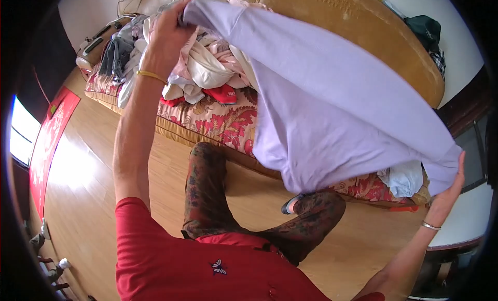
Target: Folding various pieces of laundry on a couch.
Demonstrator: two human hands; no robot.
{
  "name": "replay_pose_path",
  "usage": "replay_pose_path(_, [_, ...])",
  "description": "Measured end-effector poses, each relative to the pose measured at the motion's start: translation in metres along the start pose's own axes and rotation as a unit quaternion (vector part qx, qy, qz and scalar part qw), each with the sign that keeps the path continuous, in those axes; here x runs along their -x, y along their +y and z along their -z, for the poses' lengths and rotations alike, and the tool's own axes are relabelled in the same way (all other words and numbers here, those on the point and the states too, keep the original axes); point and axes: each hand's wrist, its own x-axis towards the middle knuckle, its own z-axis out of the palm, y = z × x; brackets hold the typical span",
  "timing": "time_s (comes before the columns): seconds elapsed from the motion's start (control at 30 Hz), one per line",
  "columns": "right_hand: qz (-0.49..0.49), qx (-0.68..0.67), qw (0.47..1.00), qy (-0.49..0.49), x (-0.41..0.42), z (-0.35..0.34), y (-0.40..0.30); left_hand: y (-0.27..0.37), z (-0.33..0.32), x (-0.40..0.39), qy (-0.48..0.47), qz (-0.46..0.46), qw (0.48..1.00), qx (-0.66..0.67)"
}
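Observation:
A lavender long-sleeved garment (pixel 330 91) is stretched between my two raised hands, its middle sagging above the sofa seat and my knees. My left hand (pixel 171 36), at the upper left, grips one end of it. At the far right my right hand (pixel 447 188) holds the other end by what looks like a cuff. Behind my left hand lies a heap of crumpled clothes (pixel 210 65) in white, pink and grey, with a red garment (pixel 221 94) at its front edge. A pale blue folded or bunched cloth (pixel 404 180) rests at the right end of the seat.
The sofa has a floral seat cushion (pixel 218 118) and a tan backrest (pixel 404 63). Dark green clothing (pixel 424 32) hangs over its right end. Remote controls (pixel 93 45) lie on the left armrest. A red mat (pixel 50 145) is on the wooden floor (pixel 163 196) at left.

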Motion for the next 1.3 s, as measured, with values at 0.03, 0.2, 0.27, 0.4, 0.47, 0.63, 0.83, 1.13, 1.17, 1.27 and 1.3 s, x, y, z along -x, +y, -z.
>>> replay_pose_path(0.03, [0.002,0.027,0.999,-0.027,0.017,-0.025,-0.003,-0.002,0.018,-0.021,0.037,0.052,0.996,0.055])
replay_pose_path(0.2, [-0.031,0.08,0.994,-0.064,-0.006,-0.037,0.009,0.069,-0.009,-0.025,0.014,0.153,0.934,0.323])
replay_pose_path(0.27, [-0.06,0.1,0.987,-0.113,-0.034,-0.03,0.021,0.056,-0.008,-0.037,0.002,0.131,0.935,0.33])
replay_pose_path(0.4, [-0.056,0.035,0.995,-0.075,-0.111,-0.041,0.019,0.06,0.004,-0.101,0.062,0.102,0.945,0.303])
replay_pose_path(0.47, [0.102,0.014,0.995,0.008,-0.13,-0.041,0.011,0.101,-0.023,-0.083,0.017,0.011,0.948,0.317])
replay_pose_path(0.63, [0.155,0.185,0.956,-0.165,-0.081,-0.023,0.06,0.132,0.015,-0.005,0.019,-0.195,0.978,-0.075])
replay_pose_path(0.83, [-0.142,0.193,0.967,-0.092,0.029,0.026,0.189,0.042,0.019,0.202,0.147,0.371,0.891,0.218])
replay_pose_path(1.13, [0.086,0.391,0.902,-0.162,0.085,0.154,0.345,-0.043,-0.057,0.353,0.228,0.336,0.914,-0.002])
replay_pose_path(1.17, [0.083,0.391,0.902,-0.165,0.094,0.139,0.339,-0.039,-0.057,0.354,0.229,0.338,0.913,-0.005])
replay_pose_path(1.27, [-0.121,0.318,0.937,0.075,0.112,0.085,0.31,-0.026,-0.06,0.349,0.216,0.333,0.916,-0.049])
replay_pose_path(1.3, [-0.074,0.373,0.921,0.079,0.113,0.099,0.321,-0.029,-0.06,0.353,0.218,0.33,0.918,-0.034])
